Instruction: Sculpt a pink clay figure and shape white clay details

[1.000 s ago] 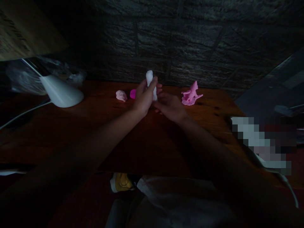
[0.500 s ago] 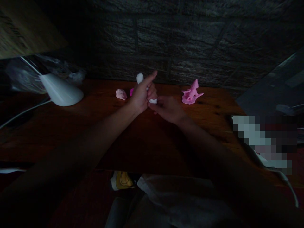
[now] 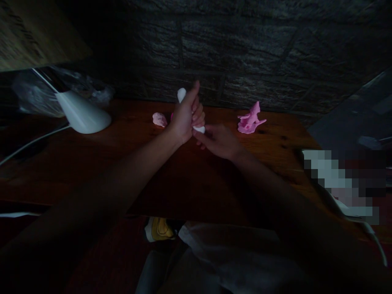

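Note:
My left hand (image 3: 187,116) is wrapped round a piece of soft white modelling clay (image 3: 181,94), which sticks out above and below the fist. The thumb points up. My right hand (image 3: 221,140) pinches the clay's lower end between thumb and fingers, just right of the left fist. Left of my hands lies a pale pink lump of clay (image 3: 159,119). A bright magenta bit (image 3: 172,116) shows partly behind my left wrist. To the right stands a pink clay figure (image 3: 251,119) with a pointed top and thin side arms on a spread base.
A white lamp base (image 3: 84,116) with a cord stands at the left on the wooden table (image 3: 128,116), clear plastic wrap (image 3: 36,96) behind it. A dark brick wall (image 3: 251,53) rises at the back. At the right lies a blurred-out device (image 3: 339,179) with a cable.
The view has shifted slightly, moving the table things a little to the right. My left hand has tilted a bit more upright; both hands keep their hold on the white clay.

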